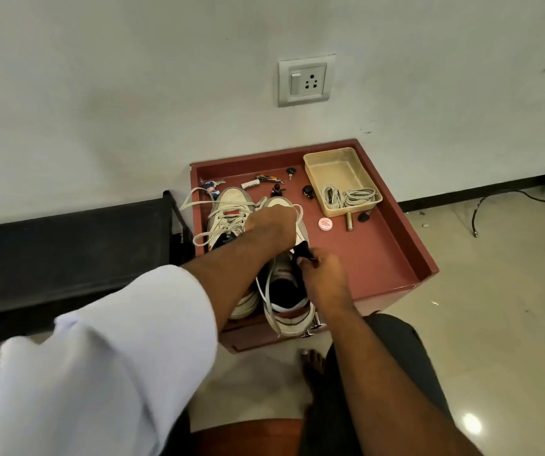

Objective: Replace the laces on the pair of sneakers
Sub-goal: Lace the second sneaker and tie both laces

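Observation:
Two white sneakers stand side by side on a red cabinet top (373, 251). The left sneaker (228, 215) still carries its white lace, with loops trailing off to the left. My left hand (272, 220) reaches over the toe half of the right sneaker (284, 301) and grips its white lace (299, 210). My right hand (322, 274) pinches the black tongue (302, 250) of that sneaker and holds it up. Loose lace lies across the shoe's opening. A beige tray (333, 166) at the back right holds coiled pale laces (350, 195).
Small items lie on the cabinet top: keys (213, 185), a white tube (250, 184), a round red-and-white lid (325, 223), black knobs. A black bench (67, 245) stands to the left. A wall socket (305, 80) sits above. My bare foot (312, 363) rests on the tiled floor.

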Tool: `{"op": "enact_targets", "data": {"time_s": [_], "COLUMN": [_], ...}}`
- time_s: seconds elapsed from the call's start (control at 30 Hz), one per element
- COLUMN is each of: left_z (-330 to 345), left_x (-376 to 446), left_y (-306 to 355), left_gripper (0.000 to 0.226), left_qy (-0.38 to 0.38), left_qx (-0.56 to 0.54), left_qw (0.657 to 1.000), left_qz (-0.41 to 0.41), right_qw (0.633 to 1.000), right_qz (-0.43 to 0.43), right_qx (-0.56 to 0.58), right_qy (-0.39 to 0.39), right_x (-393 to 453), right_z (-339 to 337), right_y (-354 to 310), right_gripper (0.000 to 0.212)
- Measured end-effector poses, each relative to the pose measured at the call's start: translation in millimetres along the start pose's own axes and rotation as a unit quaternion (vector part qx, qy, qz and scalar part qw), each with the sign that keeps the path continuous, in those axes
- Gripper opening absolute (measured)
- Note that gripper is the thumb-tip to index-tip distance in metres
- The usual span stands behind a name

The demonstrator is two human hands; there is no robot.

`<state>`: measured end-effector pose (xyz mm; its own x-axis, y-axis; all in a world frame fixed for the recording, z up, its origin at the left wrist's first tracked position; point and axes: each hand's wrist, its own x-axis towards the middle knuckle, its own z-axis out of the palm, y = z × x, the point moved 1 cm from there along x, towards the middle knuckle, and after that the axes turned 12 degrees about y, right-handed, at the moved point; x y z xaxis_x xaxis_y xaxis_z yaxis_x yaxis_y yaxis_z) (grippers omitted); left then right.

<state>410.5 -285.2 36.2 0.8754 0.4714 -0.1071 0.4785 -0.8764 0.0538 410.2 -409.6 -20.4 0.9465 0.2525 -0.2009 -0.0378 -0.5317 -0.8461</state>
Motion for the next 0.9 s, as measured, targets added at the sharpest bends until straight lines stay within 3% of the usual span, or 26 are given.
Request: {"op": "enact_targets", "data": {"time_s": [0.23, 0.4, 0.47, 0.53, 0.63, 0.7, 0.9], "left_z": [-8, 35, 50, 62, 68, 65, 56], "left_x": [-130, -179, -175, -173, -178, -180, -181], "left_y": [-12, -25, -35, -43, -46, -46, -41], "left_gripper": [0.019, 0.020, 0.017, 0.013, 0.012, 0.013, 0.012], "left_qy": [-0.026, -0.053, -0.049, -0.035, -0.036, -0.046, -0.072], "left_qx": [-0.012, -0.164, -0.263, -0.361, -0.478, -0.528, -0.598], "left_qw": [0.999, 0.985, 0.963, 0.929, 0.870, 0.838, 0.784], "left_qz": [0.046, 0.009, -0.031, -0.071, -0.114, -0.129, -0.149], "right_qw": [1.000, 0.998, 0.996, 0.984, 0.899, 0.862, 0.839], "right_qz": [-0.002, -0.005, -0.047, -0.180, -0.383, -0.410, -0.439], "right_qx": [0.006, 0.057, 0.070, 0.013, -0.203, -0.276, -0.301], "right_qy": [0.008, -0.004, -0.003, -0.005, -0.068, -0.116, -0.117], "right_x": [1, -6, -13, -22, -47, -61, -59], "right_z": [8, 7, -1, -16, -35, -38, -34], "right_y": [6, 7, 3, -5, -10, -4, -3], "right_gripper": [0.017, 0.026, 0.043, 0.058, 0.048, 0.036, 0.019]}}
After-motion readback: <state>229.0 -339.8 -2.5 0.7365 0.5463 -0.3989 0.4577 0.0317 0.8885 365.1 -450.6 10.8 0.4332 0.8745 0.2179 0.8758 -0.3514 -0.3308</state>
